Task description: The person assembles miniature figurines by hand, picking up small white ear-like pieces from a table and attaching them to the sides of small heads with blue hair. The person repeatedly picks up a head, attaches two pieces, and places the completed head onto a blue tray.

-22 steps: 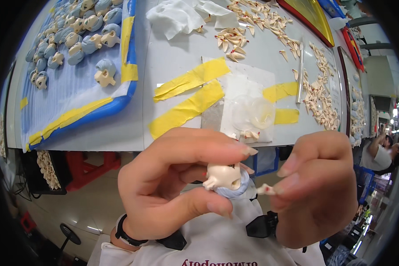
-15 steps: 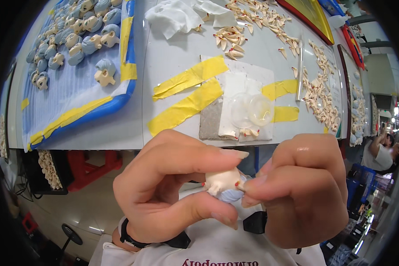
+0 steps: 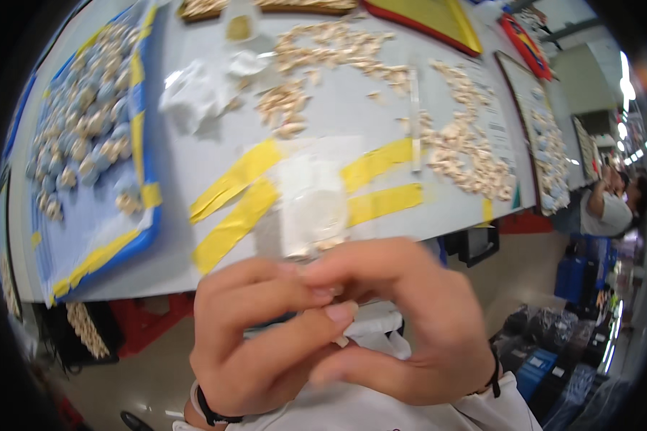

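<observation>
My left hand and my right hand meet in front of the table's near edge, fingertips together and fingers curled. Between them the small figurine head is almost wholly covered; only a pale tip pokes out below my left fingertips. My right thumb and forefinger curve around from the other side, and what they pinch is hidden. Just beyond my hands, a clear round dish sits on a white pad on the table, with small pale pieces at its near edge.
At left, a blue-rimmed tray holds many blue-haired figurine heads. Small pale pieces lie heaped at right and far centre. Yellow tape strips flank the pad. A crumpled white cloth lies behind. Another person sits at far right.
My hands have come together, and the blue-haired head that showed between them is now mostly hidden. My right hand has moved left. The view has shifted, so the table appears farther off.
</observation>
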`<state>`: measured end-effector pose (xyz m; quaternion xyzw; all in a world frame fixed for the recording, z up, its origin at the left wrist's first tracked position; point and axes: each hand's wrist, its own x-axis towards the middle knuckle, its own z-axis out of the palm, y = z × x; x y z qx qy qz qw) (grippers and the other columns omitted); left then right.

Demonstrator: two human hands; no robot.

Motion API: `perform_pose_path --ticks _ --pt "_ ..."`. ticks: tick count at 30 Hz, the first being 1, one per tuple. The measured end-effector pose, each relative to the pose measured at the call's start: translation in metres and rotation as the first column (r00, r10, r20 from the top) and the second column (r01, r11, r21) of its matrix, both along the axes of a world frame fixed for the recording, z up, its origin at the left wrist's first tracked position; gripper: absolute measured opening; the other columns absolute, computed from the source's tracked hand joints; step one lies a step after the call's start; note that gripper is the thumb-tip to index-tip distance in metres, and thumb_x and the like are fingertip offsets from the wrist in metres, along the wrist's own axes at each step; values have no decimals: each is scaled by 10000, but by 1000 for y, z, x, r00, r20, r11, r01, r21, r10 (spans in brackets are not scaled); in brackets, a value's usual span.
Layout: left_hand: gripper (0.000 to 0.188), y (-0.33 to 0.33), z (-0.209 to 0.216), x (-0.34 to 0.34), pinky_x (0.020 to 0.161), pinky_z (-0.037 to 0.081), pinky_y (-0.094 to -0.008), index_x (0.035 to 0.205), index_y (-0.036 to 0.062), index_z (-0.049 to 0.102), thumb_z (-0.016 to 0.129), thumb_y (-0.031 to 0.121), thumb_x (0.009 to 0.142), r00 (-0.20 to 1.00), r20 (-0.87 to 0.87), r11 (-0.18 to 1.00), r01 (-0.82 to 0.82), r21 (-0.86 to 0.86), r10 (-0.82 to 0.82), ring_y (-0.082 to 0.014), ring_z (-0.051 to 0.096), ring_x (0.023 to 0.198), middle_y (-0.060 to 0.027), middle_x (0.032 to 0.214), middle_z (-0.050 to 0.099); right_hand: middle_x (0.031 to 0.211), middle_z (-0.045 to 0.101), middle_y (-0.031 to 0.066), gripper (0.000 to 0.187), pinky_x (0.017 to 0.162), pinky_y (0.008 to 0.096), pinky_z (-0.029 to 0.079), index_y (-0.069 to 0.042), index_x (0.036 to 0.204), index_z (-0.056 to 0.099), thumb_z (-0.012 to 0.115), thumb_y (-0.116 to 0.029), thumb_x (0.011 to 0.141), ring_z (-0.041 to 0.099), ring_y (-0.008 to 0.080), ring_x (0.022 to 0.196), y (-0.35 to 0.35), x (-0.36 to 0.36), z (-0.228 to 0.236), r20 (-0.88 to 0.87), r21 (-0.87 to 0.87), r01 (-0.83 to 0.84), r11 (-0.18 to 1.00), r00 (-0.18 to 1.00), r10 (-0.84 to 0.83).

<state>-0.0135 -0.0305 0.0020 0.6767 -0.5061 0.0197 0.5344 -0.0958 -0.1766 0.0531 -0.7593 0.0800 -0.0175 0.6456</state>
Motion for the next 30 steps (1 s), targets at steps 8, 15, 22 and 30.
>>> perform_pose_path --ticks 8,15,22,30 --pt "308 50 18 60 978 313 -366 1138 20 506 508 57 833 746 386 695 -657 292 543 -248 454 1124 -136 1188 494 881 574 32 205 678 241 421 -8 964 573 541 -28 762 524 81 767 -203 -82 12 95 -702 548 456 706 -702" --pt "284 47 20 91 1006 282 -378 1134 90 546 440 178 885 814 456 605 -575 550 359 -251 371 1220 -104 1277 447 941 577 90 246 710 293 434 -42 941 574 554 -23 696 555 215 820 -238 -100 -12 205 -966 258 19 805 -557" --pt "230 56 24 100 966 320 -373 1031 46 566 515 163 840 832 388 561 -554 615 396 -261 419 1160 -99 1216 478 738 588 77 153 613 265 415 2 793 589 612 -55 653 541 164 678 -186 -46 -1 -82 -769 208 604 906 -416" --pt "185 47 26 92 908 362 -351 955 19 553 552 68 777 829 366 601 -559 571 424 -267 461 1083 -103 1168 496 721 574 93 124 599 278 408 4 773 574 605 -57 669 539 186 668 -181 -37 -8 -85 -826 159 541 914 -398"
